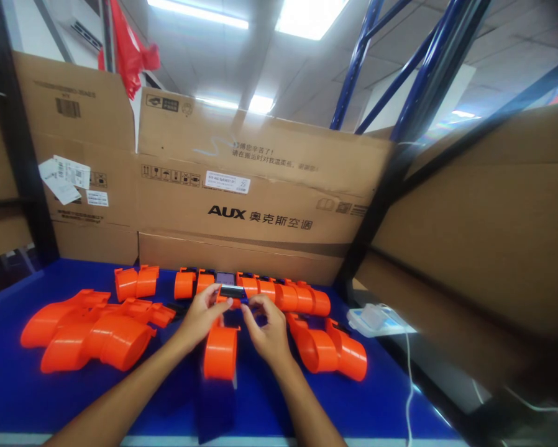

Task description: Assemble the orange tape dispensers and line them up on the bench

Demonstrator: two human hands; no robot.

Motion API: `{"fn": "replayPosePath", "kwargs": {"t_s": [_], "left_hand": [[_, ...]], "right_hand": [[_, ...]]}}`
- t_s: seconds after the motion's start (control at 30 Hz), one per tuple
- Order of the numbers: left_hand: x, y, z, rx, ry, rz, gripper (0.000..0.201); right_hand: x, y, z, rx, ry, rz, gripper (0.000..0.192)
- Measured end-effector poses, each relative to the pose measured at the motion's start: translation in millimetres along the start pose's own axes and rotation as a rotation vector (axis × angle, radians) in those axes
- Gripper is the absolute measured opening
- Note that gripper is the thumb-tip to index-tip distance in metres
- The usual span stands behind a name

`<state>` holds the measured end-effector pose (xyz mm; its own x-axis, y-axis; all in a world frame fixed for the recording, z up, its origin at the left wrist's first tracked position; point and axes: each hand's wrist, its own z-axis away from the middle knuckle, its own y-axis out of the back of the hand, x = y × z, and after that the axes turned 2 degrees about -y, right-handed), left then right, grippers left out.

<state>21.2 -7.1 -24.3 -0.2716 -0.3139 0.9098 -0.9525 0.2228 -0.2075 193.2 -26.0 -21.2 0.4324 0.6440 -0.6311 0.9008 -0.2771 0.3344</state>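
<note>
Cardboard panels (260, 167), printed AUX on the wider panel, stand along the far edge of my blue tabletop (158, 397); blue rack posts (358, 62) rise at the far right, and a red plastic bag (132, 53) hangs at the far left. Between my 2 hands, at the middle of the table, is a small orange part with a black strip (232, 292); it has a white toothed edge and a blue right end. My left hand (203, 315) grasps its left end, thumb on the near side; my right hand (267, 326) has thumb and forefinger at the blue end, though I cannot tell whether they pinch it or only touch. Just nearer sits an orange cuff (220, 354), between my forearms; I cannot tell whether it joins the held part. Orange curved pieces (92, 335) lie heaped at left; 2 orange sleeves (332, 347) rest near right, before a far row of orange rings (302, 299); a white plastic box (379, 320) sits at right.
</note>
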Motion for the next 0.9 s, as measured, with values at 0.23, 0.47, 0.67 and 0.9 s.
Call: {"fn": "replayPosePath", "kwargs": {"t_s": [0.23,0.47,0.67,0.9], "left_hand": [[-4.5,1.2,0.6,-0.033,0.013,-0.008,0.042],[-7.9,1.4,0.5,-0.056,0.010,-0.007,0.038],[-3.7,-0.6,0.3,-0.050,0.018,0.030,0.040],[13.9,-7.7,9.7,-0.077,0.163,0.199,0.073]], "right_hand": [[1.1,0.6,4.0,-0.064,0.025,0.087,0.020],[2.3,2.6,3.3,-0.122,0.084,0.131,0.021],[3.5,3.4,4.8,-0.131,0.044,0.060,0.019],[2.3,3.2,-1.8,-0.014,-0.169,-0.421,0.029]]}}
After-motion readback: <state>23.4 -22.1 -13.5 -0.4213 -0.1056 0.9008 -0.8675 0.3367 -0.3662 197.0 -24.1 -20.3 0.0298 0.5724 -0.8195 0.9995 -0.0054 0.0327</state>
